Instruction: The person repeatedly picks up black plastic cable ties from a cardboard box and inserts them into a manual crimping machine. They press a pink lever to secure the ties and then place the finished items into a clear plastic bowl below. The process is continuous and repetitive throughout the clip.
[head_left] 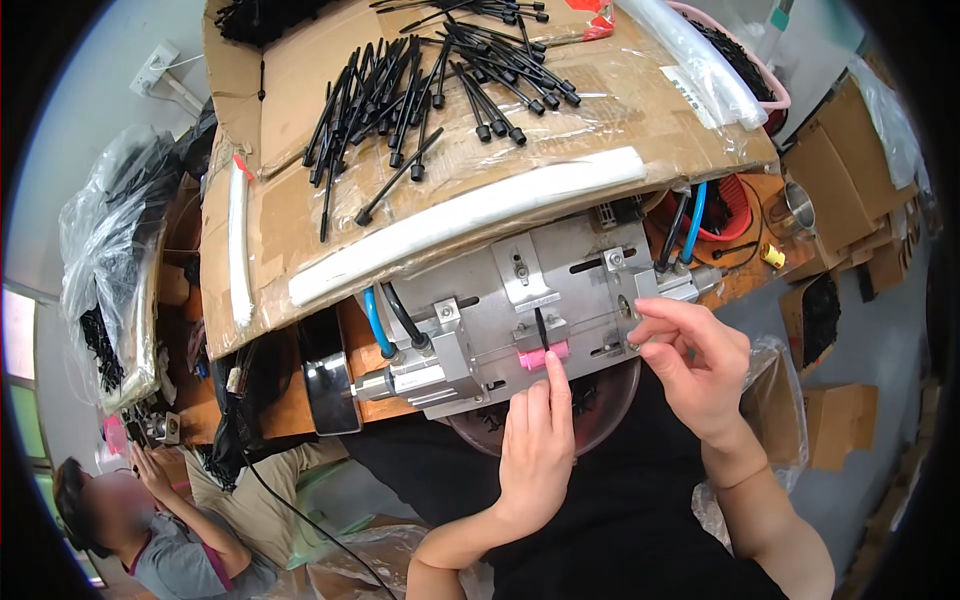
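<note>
Fingers at the metal fixture, seating a pink piece.

Left hand (535, 440) reaches up with its index finger stretched out, tip pressing the small pink piece (543, 357) at the front edge of the metal fixture (560, 290), just below a thin black pin (540, 325); nothing is gripped. Right hand (690, 365) hovers at the fixture's right end, fingers loosely curled and empty. This looks like the loading step; the next move likely calls for fine alignment. Room is tight: the cardboard sheet (300, 200) strewn with black pins (420, 80) overhangs the fixture, with blue and black hoses (385, 325) on the left.
</note>
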